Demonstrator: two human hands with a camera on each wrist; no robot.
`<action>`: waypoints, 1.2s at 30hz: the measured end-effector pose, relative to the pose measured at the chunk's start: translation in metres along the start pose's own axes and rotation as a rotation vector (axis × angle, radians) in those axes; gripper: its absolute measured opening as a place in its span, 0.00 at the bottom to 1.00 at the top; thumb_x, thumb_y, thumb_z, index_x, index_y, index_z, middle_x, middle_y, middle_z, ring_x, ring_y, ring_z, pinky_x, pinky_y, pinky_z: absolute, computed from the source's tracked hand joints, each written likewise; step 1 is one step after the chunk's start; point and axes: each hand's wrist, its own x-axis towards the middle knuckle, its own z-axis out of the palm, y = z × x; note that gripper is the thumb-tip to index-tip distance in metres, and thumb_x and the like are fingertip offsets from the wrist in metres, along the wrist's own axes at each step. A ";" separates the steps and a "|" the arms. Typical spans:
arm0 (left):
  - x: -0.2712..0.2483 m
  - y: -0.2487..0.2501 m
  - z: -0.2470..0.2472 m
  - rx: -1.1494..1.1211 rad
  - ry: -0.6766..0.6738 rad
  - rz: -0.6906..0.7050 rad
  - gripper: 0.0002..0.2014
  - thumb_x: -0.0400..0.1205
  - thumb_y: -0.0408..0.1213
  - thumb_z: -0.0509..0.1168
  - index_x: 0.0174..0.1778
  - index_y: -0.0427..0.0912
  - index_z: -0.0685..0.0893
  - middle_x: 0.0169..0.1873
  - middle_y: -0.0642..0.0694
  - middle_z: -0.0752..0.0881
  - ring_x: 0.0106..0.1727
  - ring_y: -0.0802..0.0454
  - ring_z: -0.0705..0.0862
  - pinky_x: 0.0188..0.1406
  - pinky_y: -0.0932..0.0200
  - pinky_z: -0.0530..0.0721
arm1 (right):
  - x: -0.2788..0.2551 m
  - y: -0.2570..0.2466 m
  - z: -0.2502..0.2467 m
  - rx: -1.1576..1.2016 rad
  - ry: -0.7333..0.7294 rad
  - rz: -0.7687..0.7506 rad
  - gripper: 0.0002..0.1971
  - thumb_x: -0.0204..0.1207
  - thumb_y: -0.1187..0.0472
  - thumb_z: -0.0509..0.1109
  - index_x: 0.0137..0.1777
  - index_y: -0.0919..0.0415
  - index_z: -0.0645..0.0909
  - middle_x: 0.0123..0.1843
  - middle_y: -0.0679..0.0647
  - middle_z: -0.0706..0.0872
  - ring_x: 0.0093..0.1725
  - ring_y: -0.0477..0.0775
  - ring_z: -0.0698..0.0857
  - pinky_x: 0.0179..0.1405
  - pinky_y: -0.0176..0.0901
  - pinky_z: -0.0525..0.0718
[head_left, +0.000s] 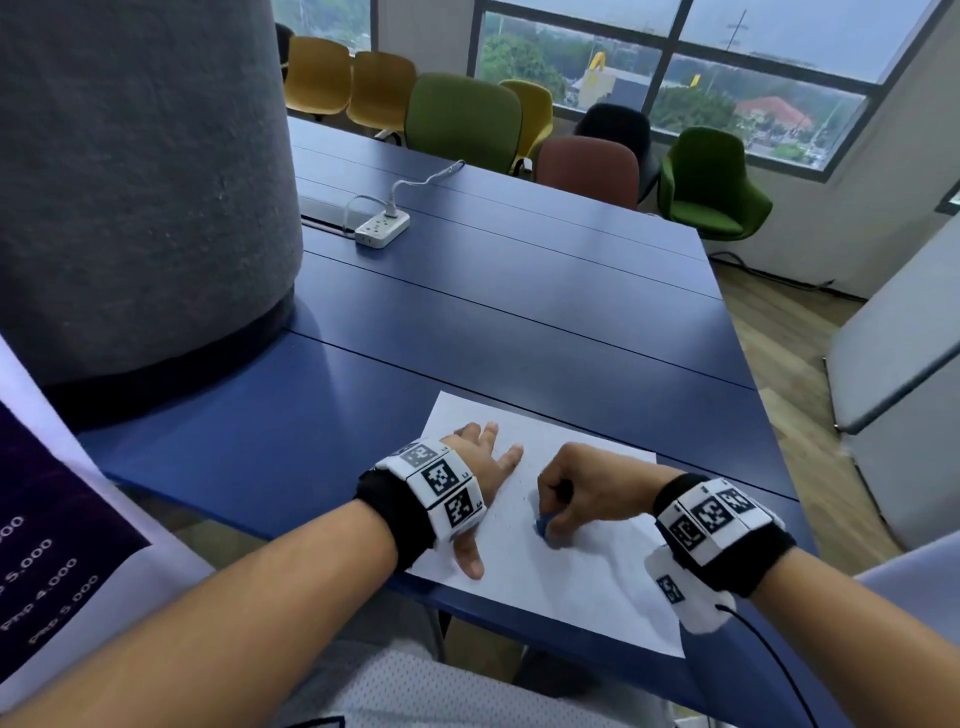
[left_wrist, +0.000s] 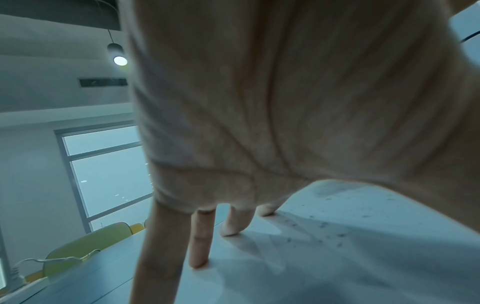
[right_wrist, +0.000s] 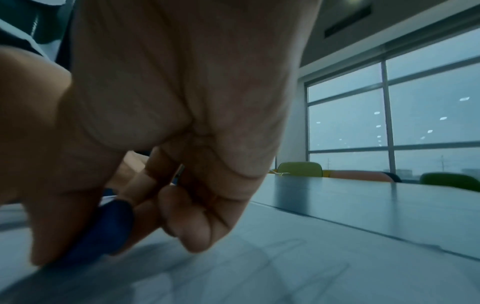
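Observation:
A white sheet of paper (head_left: 571, 571) lies on the blue table (head_left: 467, 312) near its front edge. My left hand (head_left: 483, 467) lies flat on the sheet's left part, its straight, spread fingers (left_wrist: 198, 246) pressing the paper (left_wrist: 337, 257) down. My right hand (head_left: 566, 499) pinches a small blue eraser (head_left: 545, 526) between thumb and curled fingers, and the eraser's end touches the paper near the middle. In the right wrist view the blue eraser (right_wrist: 103, 230) sits against the thumb, low on the paper (right_wrist: 259, 267). Dark crumbs are scattered on the sheet.
A thick grey felt-covered column (head_left: 140, 182) stands on the table at the left. A white power strip (head_left: 382, 228) with a plugged cable lies farther back. Coloured chairs (head_left: 462, 122) line the far edge before the windows. A printed banner (head_left: 52, 519) hangs at my left.

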 end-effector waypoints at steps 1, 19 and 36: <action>0.000 0.000 0.000 0.002 0.002 0.003 0.74 0.58 0.57 0.84 0.86 0.51 0.34 0.85 0.34 0.37 0.85 0.31 0.46 0.81 0.36 0.58 | 0.002 0.001 -0.001 0.007 0.046 0.003 0.08 0.62 0.59 0.83 0.32 0.56 0.85 0.27 0.44 0.82 0.26 0.40 0.75 0.30 0.34 0.74; 0.000 -0.001 0.000 -0.003 -0.013 0.004 0.75 0.57 0.59 0.84 0.85 0.51 0.33 0.85 0.34 0.36 0.85 0.31 0.44 0.82 0.34 0.56 | -0.011 -0.014 0.006 -0.002 -0.062 0.000 0.06 0.63 0.60 0.83 0.35 0.57 0.87 0.35 0.51 0.90 0.30 0.39 0.80 0.38 0.39 0.83; 0.002 -0.007 0.007 0.002 0.029 0.007 0.77 0.51 0.65 0.83 0.85 0.54 0.35 0.85 0.38 0.39 0.84 0.30 0.48 0.74 0.26 0.64 | 0.007 -0.036 0.013 -0.040 0.065 -0.109 0.04 0.65 0.61 0.81 0.37 0.55 0.87 0.31 0.40 0.84 0.27 0.34 0.80 0.32 0.26 0.77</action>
